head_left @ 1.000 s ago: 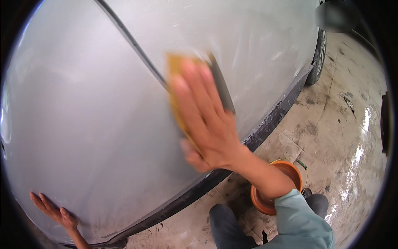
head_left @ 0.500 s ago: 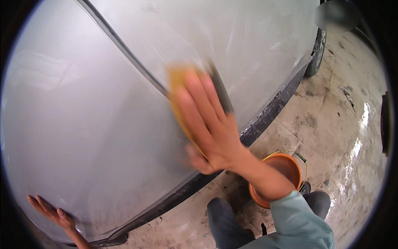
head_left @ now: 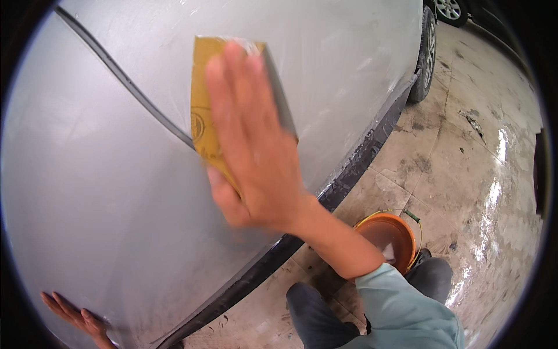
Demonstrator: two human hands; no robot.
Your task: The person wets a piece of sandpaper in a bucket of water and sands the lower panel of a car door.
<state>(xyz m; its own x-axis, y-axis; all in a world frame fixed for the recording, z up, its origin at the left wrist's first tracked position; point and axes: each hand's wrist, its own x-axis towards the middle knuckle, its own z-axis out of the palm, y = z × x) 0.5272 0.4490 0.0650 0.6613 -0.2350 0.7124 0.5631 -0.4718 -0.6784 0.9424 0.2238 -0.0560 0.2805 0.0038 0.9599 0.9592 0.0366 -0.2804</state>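
Note:
My right hand (head_left: 250,145) is pressed over a folded yellow-backed abrasive sheet (head_left: 199,99) with a dark grey side, lying against a wet, silvery-grey car panel (head_left: 116,192). Its fingers point up the panel and are slightly blurred, with the thumb at the sheet's lower left edge. A dark narrow groove (head_left: 122,75) crosses the panel and runs under the sheet. At the lower left, my left hand (head_left: 78,320) lies open on the same panel, fingers stretched out and holding nothing.
An orange bucket (head_left: 401,232) of murky liquid, with a wire handle, stands on the stained floor (head_left: 453,174) beside my legs (head_left: 311,317). The panel's dark lower edge (head_left: 264,259) curves toward a wheel (head_left: 424,64). Another dark vehicle's wheel (head_left: 450,9) shows at the top right.
My right hand and the sheet have moved up and to the left across the panel. My left hand sits slightly lower in view; the panel's groove and wheel appear shifted leftward.

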